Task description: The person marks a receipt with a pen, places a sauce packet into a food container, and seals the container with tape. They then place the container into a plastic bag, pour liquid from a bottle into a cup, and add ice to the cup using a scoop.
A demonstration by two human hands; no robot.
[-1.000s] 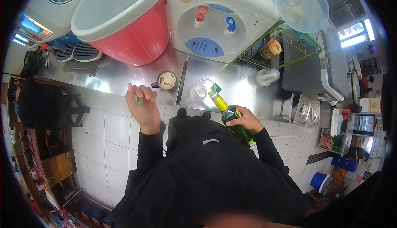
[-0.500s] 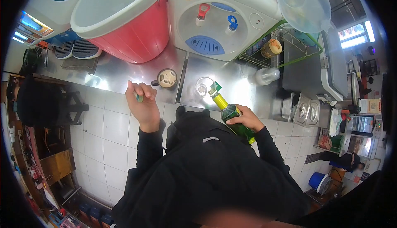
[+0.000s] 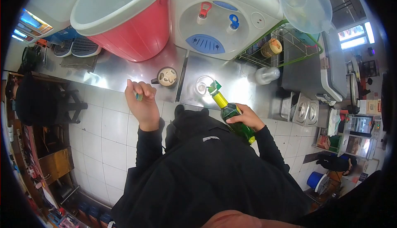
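Note:
My right hand [image 3: 245, 119] is wrapped around a green glass bottle [image 3: 232, 113] with a yellow neck. The bottle is tilted, its mouth over a clear glass [image 3: 204, 85] on the steel counter; I cannot make out whether liquid flows. My left hand [image 3: 142, 104] is raised at the counter's front edge, its fingers curled round a small green and yellow bottle cap [image 3: 139, 97]. Just beyond that hand stands a dark mug [image 3: 167, 77] holding a light brown drink with ice cubes.
A pink bucket [image 3: 130, 40] and a white water dispenser [image 3: 217, 29] stand along the back of the steel counter [image 3: 248, 93]. Right of them are a clear plastic cup [image 3: 267, 75], a green wire rack [image 3: 285, 60] and lidded steel containers [image 3: 305, 109]. A black stool [image 3: 45, 100] stands at left.
Both hands, the bottle and the glass hold nearly the same places. The view has shifted slightly, and a person in the background at right has moved.

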